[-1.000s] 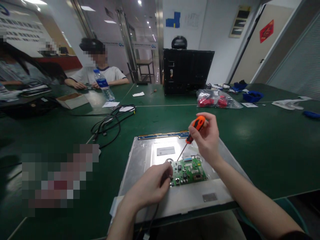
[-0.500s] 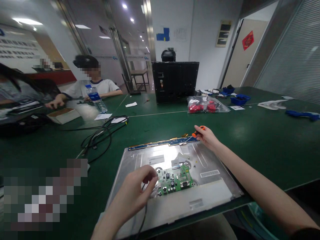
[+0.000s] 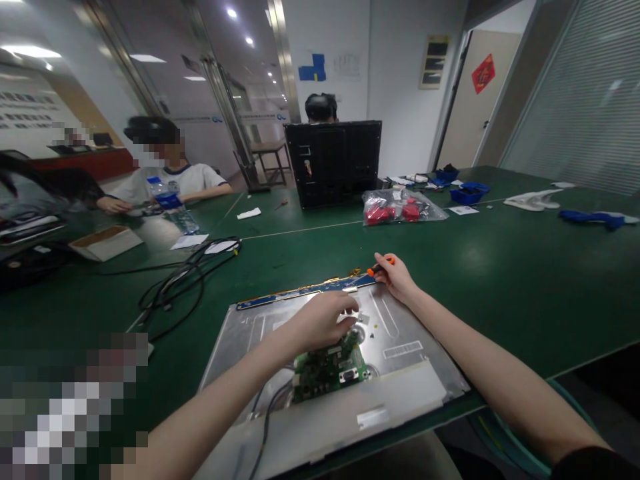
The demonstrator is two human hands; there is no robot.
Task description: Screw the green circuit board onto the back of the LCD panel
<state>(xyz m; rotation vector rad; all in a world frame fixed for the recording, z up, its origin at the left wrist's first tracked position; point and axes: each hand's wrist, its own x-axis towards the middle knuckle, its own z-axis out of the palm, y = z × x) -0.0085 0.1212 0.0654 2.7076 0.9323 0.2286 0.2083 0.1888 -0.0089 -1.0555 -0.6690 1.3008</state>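
Observation:
A metal-backed display panel (image 3: 400, 327) lies in front of me, carrying a green circuit board (image 3: 325, 373) and a blue strip board (image 3: 305, 288) along its far edge. My right hand (image 3: 395, 275) grips an orange and black screwdriver (image 3: 381, 267) at the far right of the strip, its shaft pointing left along it. My left hand (image 3: 323, 320) hovers over the panel between the two boards, fingers curled with a gap to the thumb and nothing visible between them. It covers part of the green board. A dark cable (image 3: 265, 427) runs from that board towards me.
Black cables (image 3: 185, 280) lie coiled on the green table to the left. Farther back are a water bottle (image 3: 173, 207), an open box (image 3: 107, 243), a black monitor (image 3: 333, 163) and a plastic bag with red items (image 3: 403, 208). Other people sit across the table.
My left hand has moved up and right, from the green board's left edge to the area near the strip board. My right hand keeps the screwdriver at the strip. The camera view has shifted slightly.

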